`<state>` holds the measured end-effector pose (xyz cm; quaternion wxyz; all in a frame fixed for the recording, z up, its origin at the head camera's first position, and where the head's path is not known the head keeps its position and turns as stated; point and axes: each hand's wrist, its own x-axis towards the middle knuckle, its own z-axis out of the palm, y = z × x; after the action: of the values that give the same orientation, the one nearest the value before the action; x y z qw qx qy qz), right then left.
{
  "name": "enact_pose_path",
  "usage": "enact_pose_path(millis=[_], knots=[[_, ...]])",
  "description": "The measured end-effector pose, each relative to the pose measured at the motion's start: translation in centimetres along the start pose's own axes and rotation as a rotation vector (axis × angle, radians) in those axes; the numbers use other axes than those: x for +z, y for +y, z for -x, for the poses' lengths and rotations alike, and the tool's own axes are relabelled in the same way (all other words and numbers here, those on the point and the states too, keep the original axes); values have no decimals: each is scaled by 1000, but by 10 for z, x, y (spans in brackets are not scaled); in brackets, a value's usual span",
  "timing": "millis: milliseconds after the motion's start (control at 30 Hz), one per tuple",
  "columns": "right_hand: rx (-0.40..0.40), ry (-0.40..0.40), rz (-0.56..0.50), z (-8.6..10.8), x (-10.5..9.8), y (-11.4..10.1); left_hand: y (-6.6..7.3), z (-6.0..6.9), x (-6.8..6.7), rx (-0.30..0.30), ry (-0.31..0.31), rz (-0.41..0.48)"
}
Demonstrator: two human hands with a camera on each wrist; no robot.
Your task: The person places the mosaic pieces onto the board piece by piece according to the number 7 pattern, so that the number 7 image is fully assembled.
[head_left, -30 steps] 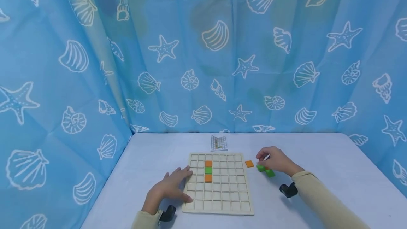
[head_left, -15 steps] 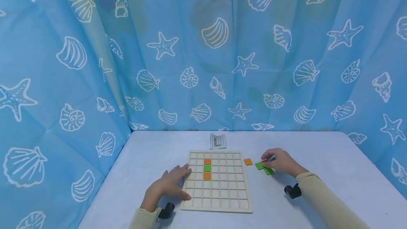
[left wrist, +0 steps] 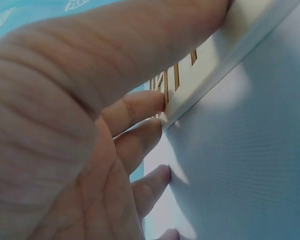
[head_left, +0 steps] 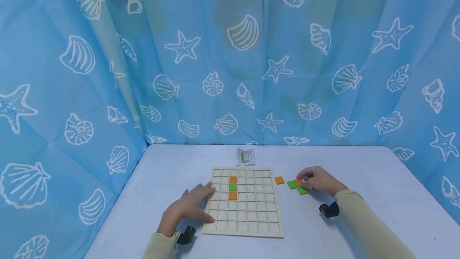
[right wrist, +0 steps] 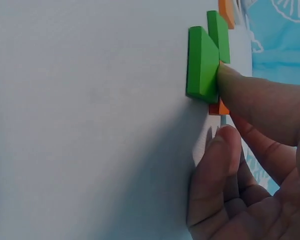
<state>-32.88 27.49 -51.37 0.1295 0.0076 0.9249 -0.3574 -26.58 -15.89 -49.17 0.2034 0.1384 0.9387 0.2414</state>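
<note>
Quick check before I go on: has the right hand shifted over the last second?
Yes. In the head view the right hand has moved slightly rightward, now a little farther from the gridded board.

Four orange tiles (head_left: 279, 180), three green tiles (head_left: 292, 185)

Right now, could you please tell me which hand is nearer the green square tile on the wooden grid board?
Left. The left hand touches the board left of the tile; the right hand is farther off, beyond the board's right edge.
</note>
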Motion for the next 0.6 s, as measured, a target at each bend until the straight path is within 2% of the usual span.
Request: enact_pose_path(millis=[267, 600], knots=[[97, -16, -31, -6, 0, 0, 2, 4, 0, 29, 9, 15], [107, -25, -17, -7, -3, -9, 1, 3, -1, 8, 9, 11]])
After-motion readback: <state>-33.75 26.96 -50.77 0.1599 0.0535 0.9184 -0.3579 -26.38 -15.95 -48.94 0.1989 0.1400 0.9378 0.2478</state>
